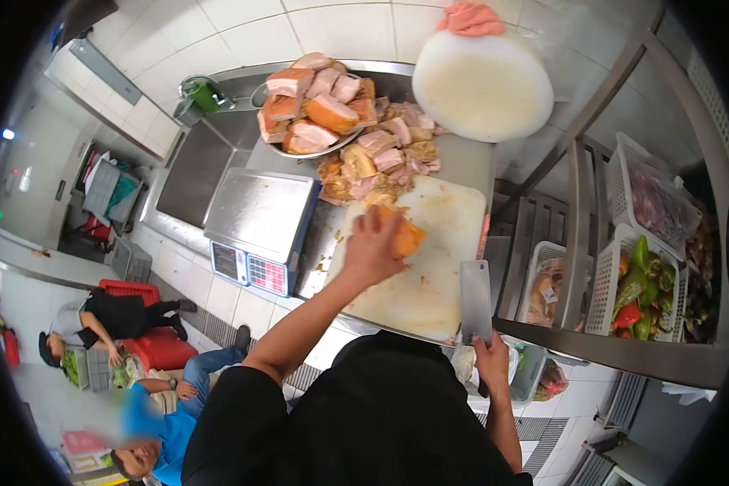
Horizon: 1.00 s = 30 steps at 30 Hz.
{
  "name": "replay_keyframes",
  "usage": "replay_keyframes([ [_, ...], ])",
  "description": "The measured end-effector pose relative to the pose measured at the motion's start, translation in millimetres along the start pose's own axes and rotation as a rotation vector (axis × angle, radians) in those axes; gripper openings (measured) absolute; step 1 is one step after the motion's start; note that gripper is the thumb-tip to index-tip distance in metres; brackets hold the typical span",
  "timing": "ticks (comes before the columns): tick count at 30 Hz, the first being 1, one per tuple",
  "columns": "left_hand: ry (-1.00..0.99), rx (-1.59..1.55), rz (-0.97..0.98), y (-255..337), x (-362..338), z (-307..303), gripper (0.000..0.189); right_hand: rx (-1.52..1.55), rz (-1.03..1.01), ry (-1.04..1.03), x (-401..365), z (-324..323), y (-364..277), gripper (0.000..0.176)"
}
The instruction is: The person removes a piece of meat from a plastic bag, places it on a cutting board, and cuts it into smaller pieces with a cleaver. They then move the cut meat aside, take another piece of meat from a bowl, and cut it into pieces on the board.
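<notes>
My left hand [374, 243] grips an orange-skinned chunk of meat [407, 237] on the white cutting board [429, 283]. My right hand [492, 360] holds the handle of a steel cleaver [475, 300], whose blade lies low over the board's near right corner, apart from the meat. Just beyond the board, a heap of cut meat pieces [378, 158] lies on the steel counter. Behind it a metal bowl piled with larger meat chunks [316, 105] stands.
A digital scale [259, 223] sits left of the board. A round white board [482, 85] leans at the back wall. White baskets with peppers [640, 287] and other food fill racks on the right. Two people crouch on the floor at lower left [121, 320].
</notes>
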<state>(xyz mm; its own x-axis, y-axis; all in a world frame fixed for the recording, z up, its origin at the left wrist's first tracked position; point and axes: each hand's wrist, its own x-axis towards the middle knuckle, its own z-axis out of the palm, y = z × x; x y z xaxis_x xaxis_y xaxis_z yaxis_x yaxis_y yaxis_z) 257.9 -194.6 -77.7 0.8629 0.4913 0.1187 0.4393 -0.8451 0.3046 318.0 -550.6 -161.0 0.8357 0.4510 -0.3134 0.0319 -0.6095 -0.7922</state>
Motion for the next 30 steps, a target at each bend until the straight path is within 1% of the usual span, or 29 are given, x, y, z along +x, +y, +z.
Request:
replay_keyframes([
  [1,0.047,0.008,-0.046,-17,-9,-23,0.097,-0.005,0.078,-0.032,-7,-8,-15,0.031],
  [2,0.007,-0.015,-0.215,-35,-10,-49,0.096,-0.017,0.154,-0.062,-10,-12,-23,0.034],
  [3,0.093,-0.072,-0.25,-67,-12,-55,0.093,-0.015,0.022,-0.02,-7,-7,-4,0.029],
  [4,0.098,-0.04,-0.346,-85,-12,-77,0.09,-0.019,0.008,-0.034,-7,-8,-2,0.029],
  [5,0.137,0.026,-0.374,-118,-12,-82,0.09,-0.066,0.025,-0.057,-6,-9,-5,0.03],
  [6,0.113,0.064,-0.419,-149,-11,-87,0.093,-0.111,0.039,-0.077,-3,-8,-7,0.031],
  [8,0.047,0.076,-0.515,-171,-14,-106,0.09,-0.137,-0.004,-0.098,8,-1,10,0.033],
  [9,0.06,0.083,-0.53,-172,-19,-112,0.09,-0.223,-0.082,-0.074,13,1,10,0.033],
  [10,0.126,0.19,-0.457,-171,-20,-114,0.086,-0.307,-0.161,-0.045,17,5,10,0.033],
  [11,0.19,0.297,-0.382,-169,-18,-114,0.083,-0.338,-0.126,-0.05,20,8,11,0.033],
  [12,0.333,0.235,-0.238,-149,-19,-128,0.068,-0.34,-0.14,-0.062,21,9,5,0.033],
  [13,0.462,0.072,-0.157,-128,-16,-137,0.056,-0.32,-0.118,-0.095,21,9,-1,0.033],
  [14,0.502,-0.077,-0.125,-107,-14,-142,0.051,-0.304,-0.098,-0.132,23,10,-6,0.033],
  [15,0.536,-0.201,-0.025,-87,-14,-144,0.042,-0.316,-0.118,-0.153,27,12,-4,0.033],
  [16,0.502,-0.326,-0.015,-62,-16,-147,0.038,-0.286,-0.098,-0.15,30,14,3,0.033],
  [17,0.471,-0.324,0.034,-52,-17,-137,0.039,-0.254,-0.074,-0.142,33,16,6,0.033],
  [18,0.46,-0.349,0.111,-37,-20,-135,0.035,-0.26,-0.085,-0.15,32,15,-5,0.033],
  [19,0.434,-0.404,0.125,-27,-23,-128,0.03,-0.239,-0.026,-0.173,24,11,-29,0.034],
  [20,0.439,-0.404,0.123,-22,-26,-119,0.03,-0.218,0.037,-0.191,19,8,-42,0.034],
  [22,0.329,-0.434,0.126,-15,-30,-104,0.028,-0.216,0.034,-0.19,20,9,-38,0.035],
  [23,0.331,-0.437,0.127,-13,-33,-99,0.028,-0.211,0.033,-0.189,20,9,-36,0.036],
  [25,0.204,-0.522,0.045,-8,-39,-97,0.028,-0.211,0.032,-0.19,18,10,-40,0.036],
  [27,0.223,-0.518,0.065,-11,-41,-90,0.028,-0.212,0.031,-0.194,19,11,-33,0.037],
  [29,0.242,-0.51,0.085,-15,-43,-82,0.028,-0.262,-0.064,-0.152,25,16,-10,0.037],
  [30,0.262,-0.495,0.096,-17,-43,-81,0.028,-0.262,-0.064,-0.153,24,16,-12,0.037],
])
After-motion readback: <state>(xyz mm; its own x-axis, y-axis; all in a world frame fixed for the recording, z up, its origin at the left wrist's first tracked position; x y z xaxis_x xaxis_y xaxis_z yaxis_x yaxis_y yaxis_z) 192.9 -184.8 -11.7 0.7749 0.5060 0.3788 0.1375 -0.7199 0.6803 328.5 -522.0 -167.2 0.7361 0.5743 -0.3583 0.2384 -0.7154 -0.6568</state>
